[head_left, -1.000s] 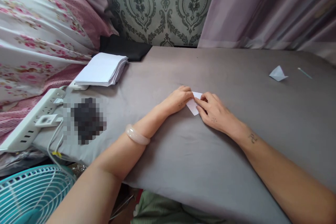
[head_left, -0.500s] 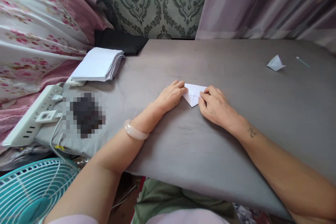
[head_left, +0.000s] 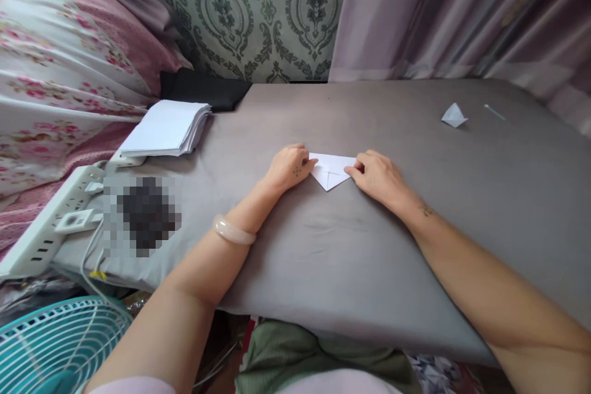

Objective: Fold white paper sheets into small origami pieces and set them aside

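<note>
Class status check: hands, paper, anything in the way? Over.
Left hand, right hand: pinching opposite corners of folded paper. Its point toward the person. Paper stack left, small folded piece right, neither in the way.

Honestly, no words, brands or numbers I can read anywhere here. Closest thing to a sign is the little dark mark (head_left: 425, 211) inked on the right wrist (head_left: 419, 217), all strokes, but it's too small and soft for me to say what it stands for. There's also a small cluster of dark dots (head_left: 297, 170) on the back of the left hand (head_left: 287, 168), more a pattern than lettering. The pixelated patch (head_left: 146, 215) is just blocks, so nothing legible there.
</note>
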Demonstrator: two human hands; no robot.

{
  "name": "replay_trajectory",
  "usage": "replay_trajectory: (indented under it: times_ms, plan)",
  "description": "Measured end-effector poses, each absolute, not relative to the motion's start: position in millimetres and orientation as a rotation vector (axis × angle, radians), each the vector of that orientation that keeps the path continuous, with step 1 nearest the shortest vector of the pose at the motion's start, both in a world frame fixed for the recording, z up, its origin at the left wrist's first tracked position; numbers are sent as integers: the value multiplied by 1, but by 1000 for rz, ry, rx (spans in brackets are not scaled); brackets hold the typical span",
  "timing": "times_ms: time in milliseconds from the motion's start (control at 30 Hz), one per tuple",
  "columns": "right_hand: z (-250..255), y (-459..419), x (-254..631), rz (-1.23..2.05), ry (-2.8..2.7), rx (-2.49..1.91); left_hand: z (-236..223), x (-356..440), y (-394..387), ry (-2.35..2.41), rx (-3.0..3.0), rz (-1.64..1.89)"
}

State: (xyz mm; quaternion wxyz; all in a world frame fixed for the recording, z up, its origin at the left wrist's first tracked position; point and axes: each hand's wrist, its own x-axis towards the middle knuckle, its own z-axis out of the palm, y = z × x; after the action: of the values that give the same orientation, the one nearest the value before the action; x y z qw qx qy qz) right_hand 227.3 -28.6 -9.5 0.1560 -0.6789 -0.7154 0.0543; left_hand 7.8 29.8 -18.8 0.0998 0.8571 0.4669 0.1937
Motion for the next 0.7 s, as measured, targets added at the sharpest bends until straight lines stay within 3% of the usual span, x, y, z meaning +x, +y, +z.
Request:
replay_trajectory:
  times_ms: [167, 333, 567, 700]
  plan:
    - [-18, -17, 239, 215, -2020, -1846, -35, 10, 49, 1394, 2443, 750]
    - [-20, -15, 240, 346, -2104, -1764, -32, 9, 51, 1420, 2314, 681]
    - [-22, -12, 242, 420, -1985, -1722, -26, 4, 49, 1050, 2048, 930]
    - [-23, -6, 245, 666, -1772, -1561, -23, 4, 45, 867, 1866, 1052]
